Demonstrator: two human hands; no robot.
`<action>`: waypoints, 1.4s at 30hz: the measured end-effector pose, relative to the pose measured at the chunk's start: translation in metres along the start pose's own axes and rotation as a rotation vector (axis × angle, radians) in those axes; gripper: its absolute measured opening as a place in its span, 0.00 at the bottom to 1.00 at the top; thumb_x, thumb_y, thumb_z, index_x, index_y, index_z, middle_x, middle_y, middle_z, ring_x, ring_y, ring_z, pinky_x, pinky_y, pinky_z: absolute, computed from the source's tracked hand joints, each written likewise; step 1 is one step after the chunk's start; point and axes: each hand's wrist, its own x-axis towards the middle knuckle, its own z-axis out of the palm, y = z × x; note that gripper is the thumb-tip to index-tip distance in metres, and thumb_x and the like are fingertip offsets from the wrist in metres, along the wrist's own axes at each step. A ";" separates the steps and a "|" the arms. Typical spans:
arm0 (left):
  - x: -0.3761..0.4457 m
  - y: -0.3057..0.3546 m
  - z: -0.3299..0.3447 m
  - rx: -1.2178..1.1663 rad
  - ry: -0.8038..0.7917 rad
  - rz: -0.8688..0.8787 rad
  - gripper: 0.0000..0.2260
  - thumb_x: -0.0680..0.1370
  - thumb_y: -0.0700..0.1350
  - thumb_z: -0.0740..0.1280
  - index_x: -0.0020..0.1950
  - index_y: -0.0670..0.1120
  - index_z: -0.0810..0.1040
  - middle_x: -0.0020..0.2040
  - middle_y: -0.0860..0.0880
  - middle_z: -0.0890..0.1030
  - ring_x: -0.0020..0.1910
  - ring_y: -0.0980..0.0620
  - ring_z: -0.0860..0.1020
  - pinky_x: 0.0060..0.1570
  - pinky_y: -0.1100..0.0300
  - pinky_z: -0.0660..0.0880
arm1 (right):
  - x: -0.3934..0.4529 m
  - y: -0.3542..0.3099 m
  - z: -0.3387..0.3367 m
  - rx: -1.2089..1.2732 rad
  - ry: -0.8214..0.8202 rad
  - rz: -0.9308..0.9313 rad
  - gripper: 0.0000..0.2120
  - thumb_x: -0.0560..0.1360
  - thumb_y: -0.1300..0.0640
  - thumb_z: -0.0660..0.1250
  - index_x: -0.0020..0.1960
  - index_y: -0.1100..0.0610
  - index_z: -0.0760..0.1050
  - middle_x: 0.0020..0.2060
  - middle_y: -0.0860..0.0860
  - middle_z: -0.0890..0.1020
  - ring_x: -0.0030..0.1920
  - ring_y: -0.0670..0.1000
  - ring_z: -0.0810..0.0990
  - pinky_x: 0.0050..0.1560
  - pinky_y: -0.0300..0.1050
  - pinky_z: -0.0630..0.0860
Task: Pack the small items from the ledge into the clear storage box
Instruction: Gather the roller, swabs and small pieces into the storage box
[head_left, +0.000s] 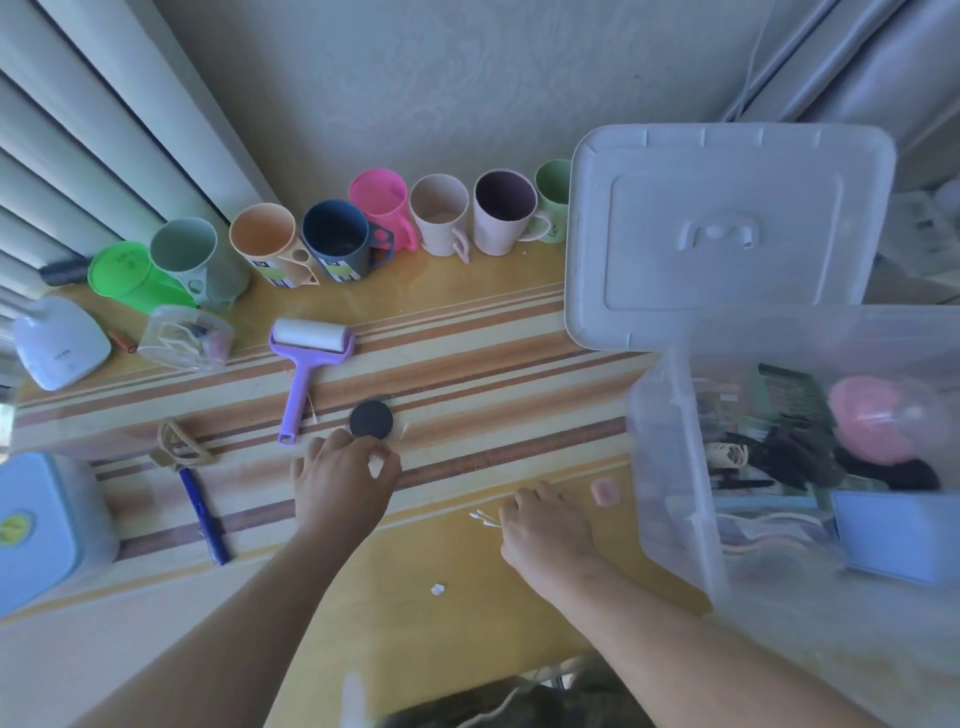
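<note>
The clear storage box stands at the right of the striped ledge, holding a pink round item, dark pieces and a blue case. My left hand rests just below a black disc, its fingers pinched on a small white bit. My right hand lies curled on the ledge with white cotton swabs at its fingertips; whether it grips them I cannot tell. A small pink eraser-like piece lies beside the box.
The box's lid leans behind it. A row of coloured mugs lines the wall. A purple lint roller, a blue pen, a tape dispenser, a white device and a blue container lie leftward.
</note>
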 end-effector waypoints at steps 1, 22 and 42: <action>-0.005 0.005 -0.003 -0.015 0.011 0.005 0.09 0.79 0.56 0.65 0.49 0.56 0.83 0.50 0.53 0.77 0.57 0.45 0.71 0.55 0.50 0.65 | -0.006 -0.002 -0.016 0.039 0.028 -0.020 0.10 0.78 0.57 0.65 0.57 0.58 0.78 0.52 0.54 0.80 0.56 0.59 0.75 0.52 0.54 0.73; -0.133 0.337 0.010 0.334 -0.026 0.909 0.10 0.76 0.53 0.65 0.45 0.52 0.84 0.46 0.52 0.78 0.51 0.44 0.72 0.52 0.49 0.65 | -0.131 0.301 -0.036 -0.077 0.071 0.101 0.13 0.75 0.51 0.66 0.56 0.54 0.83 0.54 0.52 0.71 0.59 0.58 0.68 0.53 0.53 0.67; -0.102 0.247 -0.015 -0.032 0.401 0.519 0.11 0.73 0.50 0.72 0.55 0.56 0.82 0.53 0.52 0.78 0.54 0.43 0.74 0.55 0.46 0.70 | -0.127 0.225 -0.082 0.346 0.568 -0.119 0.18 0.72 0.44 0.69 0.60 0.49 0.81 0.54 0.49 0.77 0.55 0.57 0.75 0.52 0.55 0.77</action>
